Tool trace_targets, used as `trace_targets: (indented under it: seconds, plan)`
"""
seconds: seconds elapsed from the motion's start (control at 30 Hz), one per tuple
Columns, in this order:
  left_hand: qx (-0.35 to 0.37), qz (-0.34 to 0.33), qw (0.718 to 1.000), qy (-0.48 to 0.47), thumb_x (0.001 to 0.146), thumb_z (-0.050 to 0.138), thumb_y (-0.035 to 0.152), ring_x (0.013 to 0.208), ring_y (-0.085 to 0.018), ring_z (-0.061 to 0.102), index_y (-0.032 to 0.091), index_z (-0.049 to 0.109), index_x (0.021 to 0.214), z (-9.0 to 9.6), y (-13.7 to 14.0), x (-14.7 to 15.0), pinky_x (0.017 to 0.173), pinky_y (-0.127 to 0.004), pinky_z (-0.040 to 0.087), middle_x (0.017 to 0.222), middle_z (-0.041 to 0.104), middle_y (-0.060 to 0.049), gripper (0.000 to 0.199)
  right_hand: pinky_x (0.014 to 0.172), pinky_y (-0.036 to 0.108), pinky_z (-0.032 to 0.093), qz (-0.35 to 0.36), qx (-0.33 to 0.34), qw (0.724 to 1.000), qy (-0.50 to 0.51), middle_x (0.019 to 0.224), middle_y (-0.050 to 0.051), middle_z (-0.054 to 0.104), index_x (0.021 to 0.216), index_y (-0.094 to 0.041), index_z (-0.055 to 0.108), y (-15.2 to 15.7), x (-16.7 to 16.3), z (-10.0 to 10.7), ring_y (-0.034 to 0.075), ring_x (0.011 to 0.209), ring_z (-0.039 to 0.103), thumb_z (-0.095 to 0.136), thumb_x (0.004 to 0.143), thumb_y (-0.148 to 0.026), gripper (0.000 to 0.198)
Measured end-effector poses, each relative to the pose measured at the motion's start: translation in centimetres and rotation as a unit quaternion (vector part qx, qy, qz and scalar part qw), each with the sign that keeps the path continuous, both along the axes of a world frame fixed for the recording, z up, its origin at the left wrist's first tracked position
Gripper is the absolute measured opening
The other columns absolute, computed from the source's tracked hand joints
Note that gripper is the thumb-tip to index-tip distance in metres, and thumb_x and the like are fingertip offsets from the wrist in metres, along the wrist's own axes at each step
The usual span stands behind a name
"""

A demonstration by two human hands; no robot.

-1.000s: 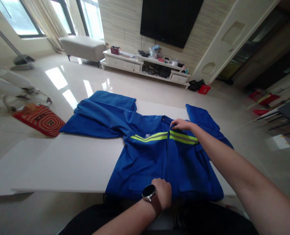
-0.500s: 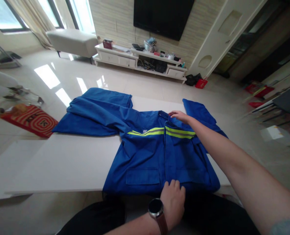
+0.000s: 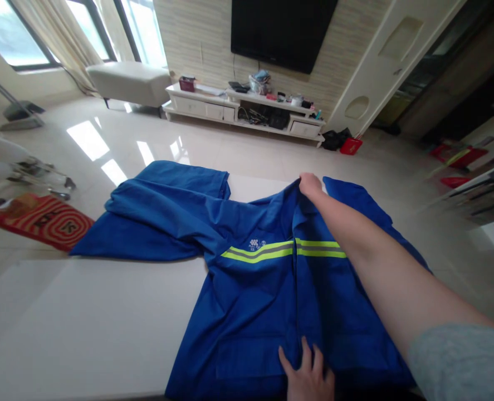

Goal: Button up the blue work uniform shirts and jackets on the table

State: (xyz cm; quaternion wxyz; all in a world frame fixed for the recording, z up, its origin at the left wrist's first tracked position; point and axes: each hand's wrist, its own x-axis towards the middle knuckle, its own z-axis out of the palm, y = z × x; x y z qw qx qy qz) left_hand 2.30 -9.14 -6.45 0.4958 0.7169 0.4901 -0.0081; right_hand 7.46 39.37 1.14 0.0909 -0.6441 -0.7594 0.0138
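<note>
On the left, a grey-and-black plastic dustpan (image 3: 23, 114) stands on the glossy tiles, and nearer, a red-and-tan patterned bag (image 3: 42, 221) sits just beside a smooth white tabletop (image 3: 83, 317). Across that tabletop lies a blue cloth jacket with yellow-and-grey reflective chest stripes (image 3: 230, 289). Beyond it, from left to right, come a pale upholstered bench (image 3: 127, 83), a long white cabinet crowded with small things (image 3: 199, 107), a black flat television (image 3: 282, 33), a black plastic bag (image 3: 336, 139) and a bright red container (image 3: 351, 146).

The left hand (image 3: 309, 370) rests, fingers spread, on the jacket's lower front; the right hand (image 3: 309, 185) pinches the jacket at the collar, holding it raised.

The bottom edge cuts off the left wrist. The right forearm (image 3: 376, 262) crosses the jacket and hides part of its far side. Whether the folded blue cloth at upper left belongs to the jacket is hard to tell.

The patterned bag reads "KFC" above its rings; the white chest print is too small to read.
</note>
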Motion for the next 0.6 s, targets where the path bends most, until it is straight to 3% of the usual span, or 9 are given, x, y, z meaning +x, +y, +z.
trace_targets:
  seconds: [0.1,0.23,0.43,0.53,0.6]
  plan:
    - [0.023,0.026,0.999,-0.015,0.103,0.033,0.027,0.156,-0.037,0.022,0.042,0.048,0.15,-1.6,0.0,0.6,0.115,-0.086,0.017,0.165,0.032,-0.001,0.052,0.094,0.042,0.048,-0.056,0.019,0.998,-0.01,0.118,0.022,0.067,0.12,-0.012,0.067,3.7,-0.5,1.3,0.032,0.111,0.063,0.054,0.088,-0.015,0.035]
    - [0.068,0.074,0.994,0.046,0.101,0.029,0.018,0.155,-0.034,0.027,0.048,0.048,0.148,-3.1,-0.7,1.7,0.116,-0.084,0.019,0.161,0.037,0.005,0.059,0.09,0.036,0.049,-0.028,0.001,0.999,-0.019,0.125,0.019,0.064,0.125,-0.012,0.063,4.6,-1.0,0.4,0.028,0.103,0.063,0.066,0.076,-0.015,0.05]
    - [0.049,-0.009,0.999,-0.004,0.1,0.037,0.025,0.157,-0.035,0.02,0.051,0.035,0.151,-1.7,-0.7,-0.4,0.114,-0.085,0.024,0.165,0.026,0.007,0.058,0.091,0.033,0.049,0.143,-0.076,0.986,-0.049,0.114,0.015,0.068,0.115,-0.012,0.068,1.5,-2.4,0.3,0.026,0.101,0.062,0.068,0.078,-0.019,0.038]
    - [0.039,-0.01,0.999,0.009,0.102,0.034,0.032,0.158,-0.034,0.015,0.048,0.037,0.151,-0.4,-0.3,-0.7,0.117,-0.083,0.017,0.166,0.023,0.006,0.052,0.098,0.029,0.047,0.293,-0.112,0.949,-0.042,0.132,0.009,0.064,0.129,-0.02,0.066,-1.2,-4.5,-0.2,0.023,0.113,0.061,0.073,0.079,-0.024,0.05]
    - [0.028,0.005,0.999,0.014,0.103,0.033,0.035,0.158,-0.035,0.014,0.045,0.04,0.151,0.2,-0.1,-0.2,0.117,-0.084,0.014,0.166,0.024,0.004,0.05,0.099,0.028,0.047,0.356,-0.146,0.921,-0.059,0.138,0.006,0.063,0.136,-0.026,0.062,-2.9,-6.3,-1.1,0.022,0.115,0.062,0.076,0.079,-0.023,0.058]
